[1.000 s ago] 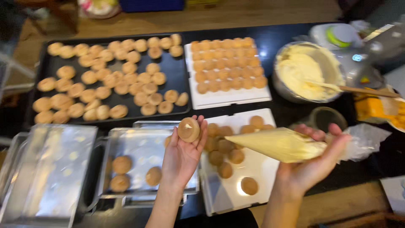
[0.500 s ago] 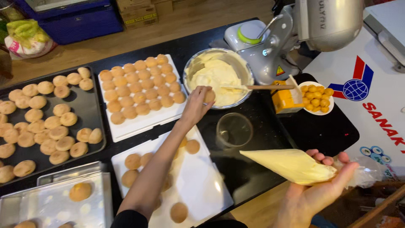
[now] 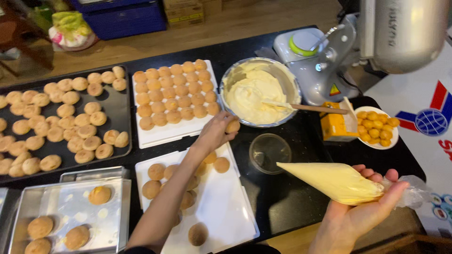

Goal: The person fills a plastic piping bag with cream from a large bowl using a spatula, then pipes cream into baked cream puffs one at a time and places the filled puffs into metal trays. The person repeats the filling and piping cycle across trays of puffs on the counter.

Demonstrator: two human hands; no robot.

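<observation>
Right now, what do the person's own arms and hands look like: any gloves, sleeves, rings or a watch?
Both hands are bare, with no gloves. The left hand shows no ring, and its forearm is uncovered down to the lower frame edge, with no watch or band in view. The right hand is also bare, palm side to the camera, with no ring or wrist strap visible. No sleeve can be made out on either arm.

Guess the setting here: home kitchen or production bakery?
Probably a small bakery or home-run baking setup. Trays of small round pastries fill the black table, a stand mixer sits by a bowl of cream, and the right hand holds a filled piping bag.
</observation>
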